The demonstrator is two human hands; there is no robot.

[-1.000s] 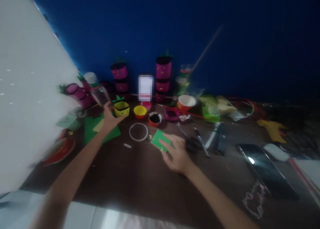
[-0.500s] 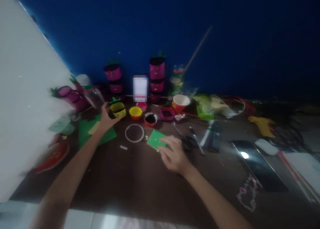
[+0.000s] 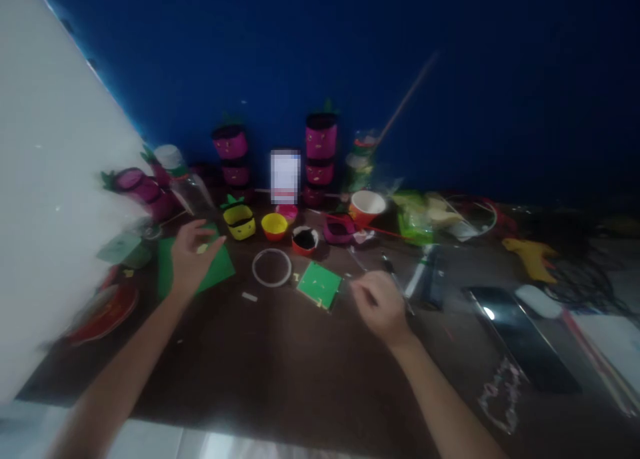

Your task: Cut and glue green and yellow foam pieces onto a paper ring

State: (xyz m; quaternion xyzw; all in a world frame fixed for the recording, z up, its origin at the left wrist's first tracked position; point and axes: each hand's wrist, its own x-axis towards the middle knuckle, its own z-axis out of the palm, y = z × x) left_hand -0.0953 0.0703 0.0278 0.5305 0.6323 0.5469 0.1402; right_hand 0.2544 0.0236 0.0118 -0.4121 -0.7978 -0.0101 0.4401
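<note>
Presently, the left hand [image 3: 193, 257] is above the green sheet [image 3: 216, 267], its thumb and fingers spread apart. The right hand [image 3: 382, 305] has its fingers curled inward, and I cannot tell whether they pinch something; just to its left, the small green square [image 3: 319, 285] lies on the worktop [image 3: 280, 365], near the clear ring [image 3: 271, 285].
</note>
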